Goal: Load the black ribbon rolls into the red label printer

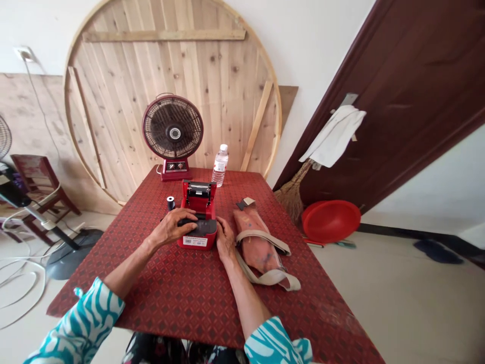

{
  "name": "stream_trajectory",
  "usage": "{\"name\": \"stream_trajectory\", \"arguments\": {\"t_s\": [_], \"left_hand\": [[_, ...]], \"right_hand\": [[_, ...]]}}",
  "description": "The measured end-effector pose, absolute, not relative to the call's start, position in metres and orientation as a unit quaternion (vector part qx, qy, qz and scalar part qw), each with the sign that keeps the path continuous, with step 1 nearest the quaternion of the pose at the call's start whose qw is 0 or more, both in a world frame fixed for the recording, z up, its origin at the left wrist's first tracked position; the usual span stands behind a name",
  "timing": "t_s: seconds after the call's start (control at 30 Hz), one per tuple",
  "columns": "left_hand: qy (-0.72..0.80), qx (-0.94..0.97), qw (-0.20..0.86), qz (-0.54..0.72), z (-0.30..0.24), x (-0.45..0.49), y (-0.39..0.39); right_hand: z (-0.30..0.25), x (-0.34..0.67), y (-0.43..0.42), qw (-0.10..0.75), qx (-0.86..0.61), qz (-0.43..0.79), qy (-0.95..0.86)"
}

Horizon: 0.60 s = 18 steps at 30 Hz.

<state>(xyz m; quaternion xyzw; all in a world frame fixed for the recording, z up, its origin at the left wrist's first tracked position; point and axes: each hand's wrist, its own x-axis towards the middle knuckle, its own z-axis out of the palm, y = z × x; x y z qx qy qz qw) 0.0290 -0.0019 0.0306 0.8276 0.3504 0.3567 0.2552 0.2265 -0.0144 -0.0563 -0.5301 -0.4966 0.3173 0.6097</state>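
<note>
A small red box-like machine point(199, 202) with an open lid and a black front stands on the red patterned table point(182, 293). My left hand point(175, 225) lies over its black top, fingers curled on it. My right hand point(225, 237) presses against the machine's right side, fingers bent along it. A small black spool point(171, 202) stands just left of the machine. A worn orange-brown bag point(257, 241) with a beige strap lies right of my right hand.
A red table fan point(173, 132) and a plastic water bottle point(220, 165) stand at the table's far edge, before a round wooden board. A red basin point(330, 220) and broom sit on the floor right. Chair, fan stand and cables at left.
</note>
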Motion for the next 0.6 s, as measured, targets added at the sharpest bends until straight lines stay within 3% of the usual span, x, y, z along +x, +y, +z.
{"name": "stream_trajectory", "arguments": {"t_s": [0.37, 0.6], "left_hand": [[0.346, 0.833, 0.120, 0.415, 0.010, 0.031, -0.014], [0.341, 0.839, 0.105, 0.409, 0.004, 0.031, -0.017]], "right_hand": [[-0.055, 0.227, -0.017, 0.596, -0.551, 0.334, -0.478], [-0.061, 0.229, -0.018, 0.597, -0.547, 0.324, -0.490]]}}
